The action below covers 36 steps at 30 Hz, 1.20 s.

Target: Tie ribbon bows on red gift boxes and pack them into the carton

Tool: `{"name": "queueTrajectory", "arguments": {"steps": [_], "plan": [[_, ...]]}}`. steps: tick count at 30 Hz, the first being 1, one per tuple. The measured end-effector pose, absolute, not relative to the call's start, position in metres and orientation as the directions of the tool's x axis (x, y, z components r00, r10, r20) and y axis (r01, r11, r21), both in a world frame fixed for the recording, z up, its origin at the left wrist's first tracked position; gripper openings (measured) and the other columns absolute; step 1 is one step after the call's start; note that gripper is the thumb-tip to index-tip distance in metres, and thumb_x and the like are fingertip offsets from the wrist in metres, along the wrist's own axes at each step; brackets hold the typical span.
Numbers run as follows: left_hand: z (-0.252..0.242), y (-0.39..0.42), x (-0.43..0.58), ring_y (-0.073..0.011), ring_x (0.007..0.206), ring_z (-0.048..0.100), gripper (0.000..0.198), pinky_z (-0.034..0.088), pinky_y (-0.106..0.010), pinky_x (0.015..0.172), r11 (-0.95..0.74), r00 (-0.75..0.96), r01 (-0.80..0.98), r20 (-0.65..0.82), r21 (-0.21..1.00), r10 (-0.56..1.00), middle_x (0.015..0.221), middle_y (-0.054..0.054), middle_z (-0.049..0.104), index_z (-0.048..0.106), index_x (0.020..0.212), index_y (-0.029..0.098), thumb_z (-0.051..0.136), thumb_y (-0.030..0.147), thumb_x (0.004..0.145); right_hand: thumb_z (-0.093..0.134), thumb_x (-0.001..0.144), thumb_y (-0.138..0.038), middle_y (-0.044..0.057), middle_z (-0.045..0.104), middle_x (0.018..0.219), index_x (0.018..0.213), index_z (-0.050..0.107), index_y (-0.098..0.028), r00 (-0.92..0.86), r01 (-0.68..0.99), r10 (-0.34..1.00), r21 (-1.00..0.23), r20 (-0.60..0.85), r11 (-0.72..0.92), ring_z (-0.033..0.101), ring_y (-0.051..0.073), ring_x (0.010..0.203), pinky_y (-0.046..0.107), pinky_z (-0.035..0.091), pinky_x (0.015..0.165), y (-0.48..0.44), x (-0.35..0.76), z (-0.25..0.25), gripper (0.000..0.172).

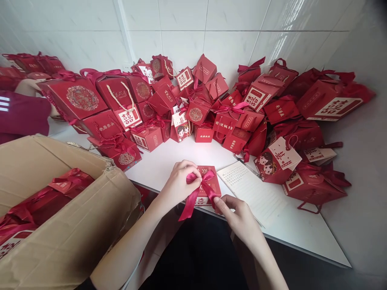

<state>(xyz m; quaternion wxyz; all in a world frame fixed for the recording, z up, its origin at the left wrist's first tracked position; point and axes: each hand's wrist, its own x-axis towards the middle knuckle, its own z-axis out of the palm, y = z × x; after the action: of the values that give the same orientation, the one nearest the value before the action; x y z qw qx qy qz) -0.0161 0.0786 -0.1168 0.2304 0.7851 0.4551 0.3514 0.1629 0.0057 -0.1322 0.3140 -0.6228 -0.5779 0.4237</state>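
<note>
A small red gift box (209, 186) sits near the front edge of the white table (169, 161), with a dark red ribbon (198, 190) tied over it. My left hand (178, 183) pinches a loop of the ribbon at the box's left side. My right hand (234, 211) pinches the ribbon's other end at the box's lower right corner. One long ribbon tail hangs down over the table edge between my hands.
A large heap of red gift boxes and bags (193, 104) fills the back of the table against the tiled wall. A lined paper sheet (255, 191) lies right of the box. An open cardboard carton (63, 225) with red boxes stands at my left.
</note>
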Motion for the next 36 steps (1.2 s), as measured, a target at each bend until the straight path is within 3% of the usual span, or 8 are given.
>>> {"name": "queueTrajectory", "arguments": {"steps": [5, 11, 15, 20, 25, 28, 32, 36], "plan": [[-0.117, 0.079, -0.017, -0.0201, 0.103, 0.051, 0.007, 0.043, -0.037, 0.095, -0.475, 0.336, 0.551, 0.339, 0.686, 0.879, 0.100, -0.003, 0.056, 0.062, 0.074, 0.021, 0.058, 0.018, 0.079, 0.041, 0.080, -0.067, 0.000, 0.049, 0.056, 0.060, 0.054, -0.017, -0.060, 0.519, 0.963, -0.832, -0.261, -0.193, 0.043, 0.013, 0.055, 0.026, 0.032, 0.055, 0.006, 0.166, -0.141, 0.055], [-0.117, 0.080, -0.016, -0.0205, 0.103, 0.051, 0.007, 0.043, -0.039, 0.095, -0.480, 0.338, 0.551, 0.343, 0.683, 0.876, 0.100, -0.003, 0.056, 0.062, 0.074, 0.021, 0.058, 0.018, 0.079, 0.047, 0.083, -0.057, -0.001, 0.048, 0.060, 0.061, 0.048, -0.018, -0.171, 0.248, 0.980, -0.967, -0.099, -0.054, 0.044, 0.012, 0.058, 0.024, 0.035, 0.058, 0.004, 0.161, -0.152, 0.045], [-0.117, 0.081, -0.015, -0.0214, 0.103, 0.051, 0.008, 0.043, -0.040, 0.095, -0.462, 0.327, 0.563, 0.329, 0.685, 0.886, 0.099, -0.003, 0.057, 0.062, 0.074, 0.021, 0.057, 0.018, 0.078, 0.040, 0.089, -0.052, -0.003, 0.044, 0.056, 0.064, 0.054, -0.017, -0.251, 0.344, 0.954, -0.936, -0.162, -0.069, 0.039, 0.010, 0.052, 0.023, 0.032, 0.052, -0.005, 0.166, -0.147, 0.045], [-0.118, 0.082, -0.016, -0.0216, 0.104, 0.051, 0.008, 0.043, -0.040, 0.095, -0.463, 0.326, 0.559, 0.331, 0.688, 0.885, 0.100, -0.003, 0.057, 0.062, 0.074, 0.022, 0.056, 0.019, 0.079, 0.049, 0.085, -0.049, -0.001, 0.056, 0.058, 0.067, 0.062, -0.018, -0.389, 0.529, 0.886, -0.849, -0.253, -0.011, 0.050, 0.013, 0.055, 0.024, 0.036, 0.054, -0.001, 0.194, -0.124, 0.038], [-0.117, 0.082, -0.017, -0.0211, 0.105, 0.052, 0.008, 0.042, -0.039, 0.096, -0.466, 0.333, 0.521, 0.332, 0.716, 0.882, 0.099, -0.003, 0.058, 0.062, 0.075, 0.022, 0.056, 0.021, 0.079, 0.043, 0.084, -0.056, 0.000, 0.056, 0.060, 0.068, 0.058, -0.019, 0.058, 0.651, 0.995, -0.759, 0.076, 0.021, 0.050, 0.014, 0.057, 0.026, 0.037, 0.055, 0.036, 0.193, -0.098, 0.043], [-0.117, 0.081, -0.017, -0.0194, 0.107, 0.052, 0.008, 0.041, -0.035, 0.096, -0.441, 0.300, 0.475, 0.331, 0.762, 0.895, 0.104, -0.003, 0.058, 0.061, 0.085, 0.022, 0.056, 0.025, 0.080, 0.045, 0.083, -0.055, 0.000, 0.060, 0.063, 0.073, 0.057, -0.020, 0.019, 0.684, 0.994, -0.727, 0.107, 0.065, 0.054, 0.016, 0.061, 0.027, 0.038, 0.059, 0.057, 0.173, -0.097, 0.038], [-0.119, 0.080, -0.019, -0.0200, 0.098, 0.056, 0.031, 0.045, -0.034, 0.086, -0.265, -0.043, 0.525, 0.336, 0.809, 0.941, 0.107, -0.008, 0.056, 0.047, 0.106, 0.019, 0.050, 0.039, 0.083, 0.049, 0.081, -0.052, 0.000, 0.059, 0.063, 0.068, 0.052, -0.021, 0.036, 0.675, 0.991, -0.734, 0.131, 0.072, 0.054, 0.016, 0.060, 0.027, 0.037, 0.057, 0.070, 0.155, -0.106, 0.034], [-0.117, 0.077, -0.022, -0.0222, 0.074, 0.059, 0.036, 0.044, -0.033, 0.069, -0.056, -0.067, 0.681, 0.138, 0.730, 0.988, 0.077, -0.003, 0.060, 0.046, 0.078, 0.022, 0.038, 0.056, 0.085, 0.051, 0.079, -0.046, -0.001, 0.057, 0.061, 0.067, 0.051, -0.020, 0.062, 0.606, 0.980, -0.788, 0.187, 0.112, 0.053, 0.015, 0.057, 0.027, 0.038, 0.057, 0.070, 0.150, -0.114, 0.028]]}}
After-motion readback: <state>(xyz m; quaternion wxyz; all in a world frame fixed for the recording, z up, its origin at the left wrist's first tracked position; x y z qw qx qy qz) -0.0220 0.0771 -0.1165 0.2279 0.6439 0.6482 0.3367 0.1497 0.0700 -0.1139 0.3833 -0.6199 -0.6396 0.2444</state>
